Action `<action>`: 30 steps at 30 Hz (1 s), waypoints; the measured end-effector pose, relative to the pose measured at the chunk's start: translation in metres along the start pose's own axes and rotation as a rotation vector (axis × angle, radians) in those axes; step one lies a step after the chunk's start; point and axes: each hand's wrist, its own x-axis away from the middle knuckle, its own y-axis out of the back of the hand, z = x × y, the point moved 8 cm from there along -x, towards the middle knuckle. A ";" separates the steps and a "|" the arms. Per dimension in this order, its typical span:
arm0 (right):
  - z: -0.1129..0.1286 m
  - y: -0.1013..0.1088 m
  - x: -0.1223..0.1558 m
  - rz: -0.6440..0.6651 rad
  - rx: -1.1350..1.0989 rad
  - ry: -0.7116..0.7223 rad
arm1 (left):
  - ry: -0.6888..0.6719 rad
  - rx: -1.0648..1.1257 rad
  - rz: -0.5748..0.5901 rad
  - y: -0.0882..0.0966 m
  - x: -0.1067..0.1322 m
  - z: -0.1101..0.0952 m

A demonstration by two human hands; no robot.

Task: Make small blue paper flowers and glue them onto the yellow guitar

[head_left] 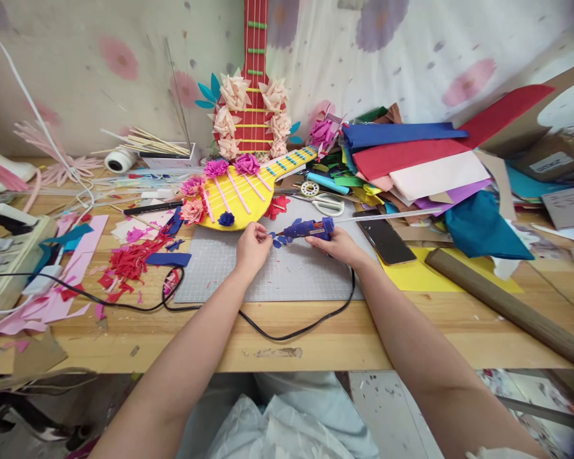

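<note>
My right hand (337, 245) is wrapped round a blue hot glue gun (307, 227), its nozzle pointing left and a long clear glue stick (387, 215) sticking out behind. My left hand (253, 245) has its fingertips pinched on a small blue paper piece (271, 235), close to the nozzle. More blue paper bits (280, 242) show just below the gun's tip; I cannot tell if they join the pinched piece. Both hands are over a grey cutting mat (220, 280). Behind them lies a yellow paper lute (234, 197) with paper flowers and a dark blue rose (226, 219).
A red flowered instrument (255, 57) stands against the back curtain. Red shreds (134, 258) and pink strips (67, 280) litter the left. Scissors (329, 204), a phone (386, 237), stacked coloured paper (411, 156) and a cardboard tube (497, 299) occupy the right. The black cord (291, 336) loops in front.
</note>
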 end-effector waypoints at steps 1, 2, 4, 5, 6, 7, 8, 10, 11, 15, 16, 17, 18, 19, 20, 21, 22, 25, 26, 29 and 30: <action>0.000 0.000 0.000 0.002 0.015 0.004 | 0.000 0.004 -0.001 0.000 0.000 0.000; 0.000 0.000 0.000 0.004 0.026 0.010 | -0.001 0.007 -0.002 0.000 0.000 -0.001; 0.001 -0.001 0.000 0.007 0.036 0.024 | -0.003 0.011 -0.006 0.000 0.001 -0.001; 0.001 -0.001 0.000 0.007 0.037 0.033 | -0.004 0.010 -0.009 0.000 0.001 -0.001; 0.002 -0.001 0.000 0.006 0.038 0.042 | -0.004 0.008 -0.011 0.001 0.001 -0.001; 0.002 -0.001 -0.001 0.005 0.038 0.051 | -0.005 0.004 -0.014 0.001 0.001 -0.001; 0.003 -0.001 -0.001 0.004 0.038 0.060 | -0.005 0.001 -0.015 0.001 0.001 -0.001; 0.003 -0.001 -0.001 0.005 0.042 0.072 | -0.009 0.002 -0.015 0.001 0.000 0.000; 0.003 -0.001 -0.001 0.005 0.045 0.074 | -0.011 0.005 -0.013 0.001 0.000 0.000; 0.002 -0.002 -0.001 0.017 0.053 0.073 | -0.017 0.016 -0.007 0.000 0.000 0.000; 0.002 -0.002 -0.001 0.018 0.053 0.073 | -0.018 0.017 -0.007 0.000 0.000 0.000; 0.001 -0.002 -0.001 0.019 0.053 0.071 | -0.019 0.018 -0.006 0.000 0.000 0.000; 0.001 -0.002 -0.001 0.018 0.054 0.067 | -0.018 0.018 -0.004 0.000 0.000 0.000; 0.001 -0.002 -0.001 0.016 0.056 0.063 | -0.018 0.019 -0.003 0.000 0.000 0.000; 0.000 -0.001 -0.001 0.013 0.057 0.061 | -0.017 0.017 -0.002 0.000 0.000 0.000; 0.000 -0.001 -0.001 0.012 0.059 0.061 | -0.017 0.015 -0.001 0.000 0.000 0.000; 0.001 -0.001 -0.001 0.011 0.059 0.063 | -0.018 0.013 -0.001 0.000 0.000 0.000; 0.002 -0.001 0.000 0.011 0.056 0.072 | -0.021 0.010 0.002 0.000 0.000 0.000; 0.003 -0.001 0.000 0.010 0.053 0.073 | -0.020 0.011 0.004 0.000 0.000 0.000; 0.004 -0.002 0.000 0.016 0.047 0.078 | -0.012 0.015 0.010 0.000 0.001 -0.001; 0.005 -0.002 0.000 0.017 0.048 0.079 | -0.010 0.016 0.011 0.000 0.001 -0.002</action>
